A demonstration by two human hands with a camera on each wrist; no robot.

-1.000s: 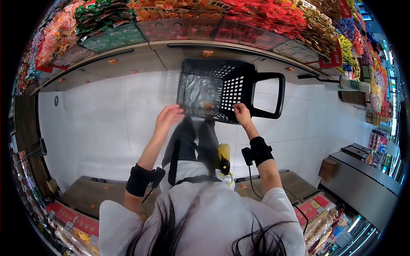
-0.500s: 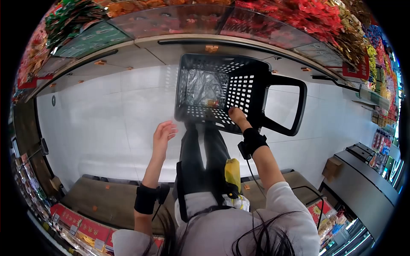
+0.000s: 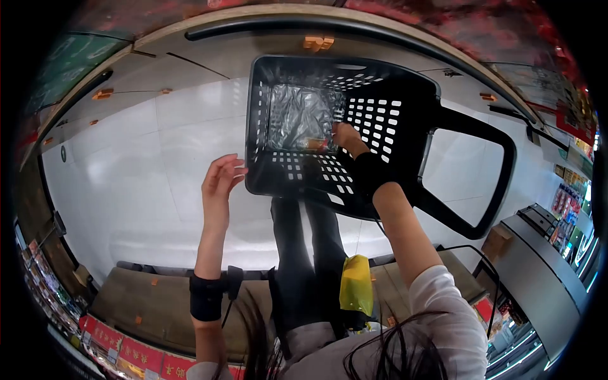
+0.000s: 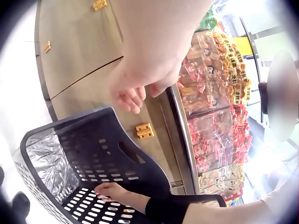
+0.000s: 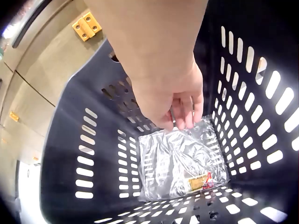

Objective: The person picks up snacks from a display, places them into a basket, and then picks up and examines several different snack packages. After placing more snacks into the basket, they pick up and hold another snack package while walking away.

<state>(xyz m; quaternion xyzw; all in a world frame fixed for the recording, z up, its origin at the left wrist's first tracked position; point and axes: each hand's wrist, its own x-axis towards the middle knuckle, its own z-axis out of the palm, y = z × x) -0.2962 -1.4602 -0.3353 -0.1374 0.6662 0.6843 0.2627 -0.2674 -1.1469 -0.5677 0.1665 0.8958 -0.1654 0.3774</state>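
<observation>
A black perforated shopping basket [image 3: 386,88] stands on the floor in front of the person. My right hand [image 3: 346,134] reaches down inside it with loosely bent fingers; in the right wrist view no object shows between the fingertips. Below that hand [image 5: 180,102], crinkled clear plastic [image 5: 175,156] covers the basket's bottom. A small yellow and red packet [image 5: 201,182] lies on the plastic, near its edge. My left hand [image 3: 221,177] hovers just outside the basket's left rim, fingers relaxed and holding nothing.
Shelf bins of packaged snacks [image 4: 210,135] rise beyond the basket, above cabinet doors with orange hinges [image 3: 318,43]. The basket's long handle [image 3: 506,171] sticks out to the right. Behind the person runs another low cabinet [image 3: 152,297]. A yellow pouch [image 3: 356,285] hangs at the waist.
My right hand has gone from the basket's near rim down inside it. The left hand has drawn away from the rim to the left. The head view has come closer to the basket.
</observation>
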